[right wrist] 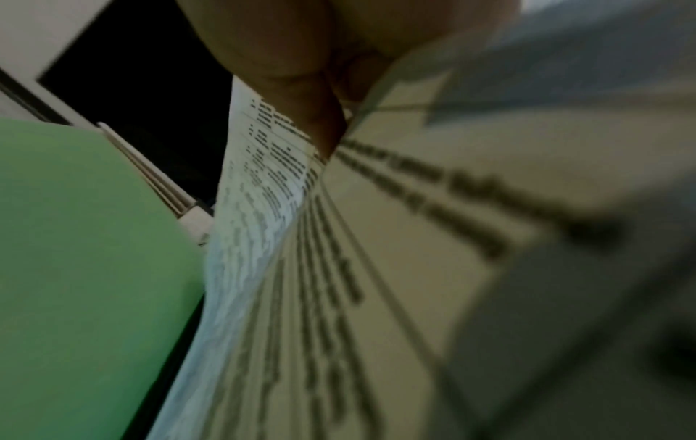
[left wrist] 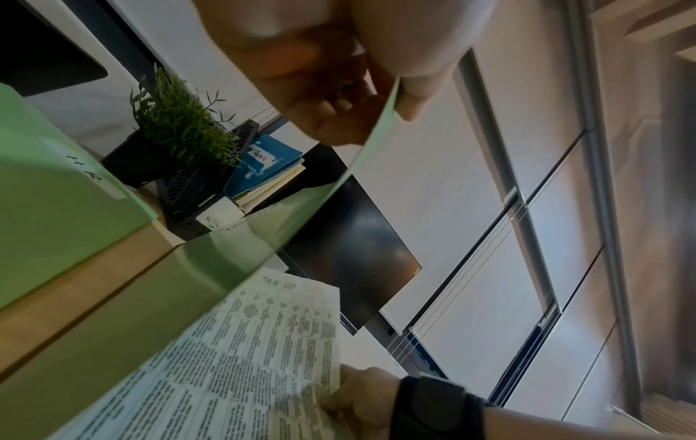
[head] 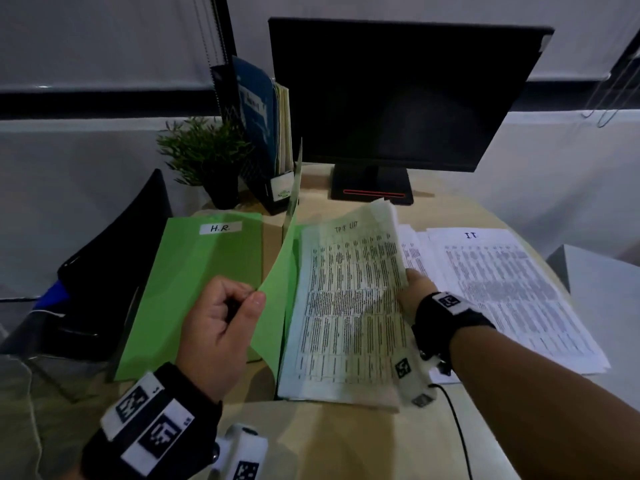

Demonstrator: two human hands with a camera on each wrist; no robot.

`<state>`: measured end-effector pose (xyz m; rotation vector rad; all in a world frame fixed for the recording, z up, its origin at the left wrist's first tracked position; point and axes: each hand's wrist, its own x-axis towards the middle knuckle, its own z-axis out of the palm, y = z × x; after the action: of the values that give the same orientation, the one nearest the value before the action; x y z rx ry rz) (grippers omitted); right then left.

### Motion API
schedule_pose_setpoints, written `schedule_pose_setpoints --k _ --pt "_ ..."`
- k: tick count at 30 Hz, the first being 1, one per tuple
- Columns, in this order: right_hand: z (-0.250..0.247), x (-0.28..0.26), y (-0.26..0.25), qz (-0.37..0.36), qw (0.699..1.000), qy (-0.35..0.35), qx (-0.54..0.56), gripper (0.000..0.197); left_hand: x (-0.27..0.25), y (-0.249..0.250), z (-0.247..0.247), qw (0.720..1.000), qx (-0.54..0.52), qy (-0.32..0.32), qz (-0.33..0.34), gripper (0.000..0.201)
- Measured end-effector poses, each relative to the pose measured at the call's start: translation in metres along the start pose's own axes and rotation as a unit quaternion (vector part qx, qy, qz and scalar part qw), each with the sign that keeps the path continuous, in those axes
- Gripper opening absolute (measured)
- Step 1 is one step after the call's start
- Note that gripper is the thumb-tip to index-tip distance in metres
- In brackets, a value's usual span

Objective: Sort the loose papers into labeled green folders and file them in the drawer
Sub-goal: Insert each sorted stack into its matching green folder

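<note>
We are at an office desk. A dark monitor [head: 408,95] stands on a light wooden desktop [head: 329,441], and beside it a black mesh file holder [head: 273,192] keeps a blue folder [head: 258,109] and other files upright. A small potted plant [head: 207,157] sits next to the holder. Green folders lie on the desk, one labelled "H.R." [head: 194,289], and printed sheets of tables are spread out, among them a stack headed "IT" [head: 512,289] and pages headed "Task List" [head: 349,306]. Behind the desk we see pale roller blinds [head: 104,39] drawn over the windows, with their pull cords [head: 207,36] hanging down.
</note>
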<state>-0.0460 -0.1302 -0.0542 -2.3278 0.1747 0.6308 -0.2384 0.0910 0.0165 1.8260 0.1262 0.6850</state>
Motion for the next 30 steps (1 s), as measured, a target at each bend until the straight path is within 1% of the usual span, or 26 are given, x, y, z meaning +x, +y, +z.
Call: schedule_pose_setpoints --k 3,7,12,15,19,21,23,24,25,26,27,29,30 --pt "0.006 0.008 -0.006 0.014 0.999 -0.034 -0.027 0.038 0.0 0.001 0.002 1.0 -0.011 -0.014 -0.004 0.007" --pt "0.014 0.018 -0.02 0.027 0.998 -0.043 -0.028 0.044 0.001 -0.001 0.007 0.999 -0.042 -0.022 -0.026 0.006" --pt "0.019 0.032 -0.026 0.011 1.0 -0.022 -0.015 0.048 0.005 -0.001 0.014 0.997 -0.065 -0.027 -0.031 0.007" --pt "0.023 0.035 -0.026 0.011 1.0 -0.018 0.007 0.047 0.007 -0.002 0.016 0.996 -0.072 -0.034 -0.03 0.005" --pt "0.018 0.042 -0.025 0.003 0.999 0.013 0.036 0.044 0.007 -0.006 0.017 0.996 -0.075 -0.044 -0.028 0.003" --pt "0.017 0.046 -0.027 0.002 0.999 0.01 0.049 0.045 0.008 -0.007 0.019 0.995 -0.082 -0.047 -0.027 0.004" --pt "0.021 0.048 -0.03 -0.005 0.999 -0.007 0.033 0.041 0.008 -0.009 0.019 0.995 -0.081 -0.052 -0.023 0.004" --pt "0.026 0.051 -0.03 -0.016 1.0 -0.013 0.004 0.037 0.008 -0.011 0.02 0.995 -0.08 -0.057 -0.019 0.005" --pt "0.028 0.047 -0.034 -0.012 1.0 -0.027 -0.001 0.033 0.008 -0.011 0.02 0.995 -0.079 -0.063 -0.016 0.006" --pt "0.032 0.049 -0.032 -0.017 0.999 -0.034 -0.022 0.032 0.008 -0.011 0.021 0.995 -0.076 -0.068 -0.012 0.008" --pt "0.033 0.044 -0.034 -0.002 0.998 -0.047 -0.036 0.032 0.008 -0.012 0.022 0.995 -0.072 -0.071 -0.006 0.01" --pt "0.036 0.047 -0.028 -0.002 0.994 -0.053 -0.1 0.033 0.008 -0.013 0.024 0.995 -0.06 -0.077 0.006 0.01" --pt "0.038 0.053 -0.023 -0.036 0.99 -0.052 -0.13 0.031 0.007 -0.014 0.025 0.995 -0.059 -0.079 0.011 0.01"
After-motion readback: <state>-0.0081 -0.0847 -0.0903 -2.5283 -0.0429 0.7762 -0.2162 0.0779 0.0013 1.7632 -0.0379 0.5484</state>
